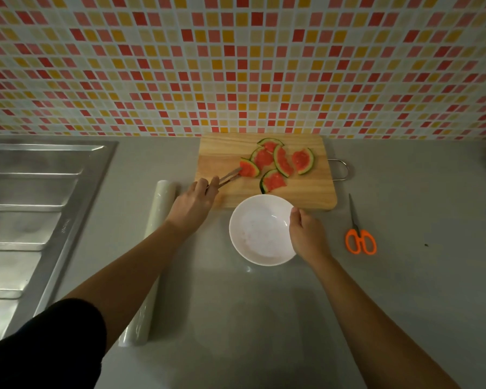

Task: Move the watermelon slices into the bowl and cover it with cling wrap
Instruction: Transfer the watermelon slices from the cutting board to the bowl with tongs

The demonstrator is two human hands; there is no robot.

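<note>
sleeved left hand (192, 204), tongs (230, 176) on slice (249, 168); right hand (306, 234) holds bowl (260, 234) rim.

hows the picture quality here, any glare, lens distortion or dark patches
Head view: dim overall, darkest toward the lower corners; the wide lens bows the rows of the tiled wall; soft glare on the steel sink and a small highlight in the white bowl; the tongs in the left hand look slightly soft.

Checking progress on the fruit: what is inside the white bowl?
The white bowl shows only faint pinkish smears; the watermelon slices lie on the cutting board. The right hand on the rim hides a little inner wall.
</note>
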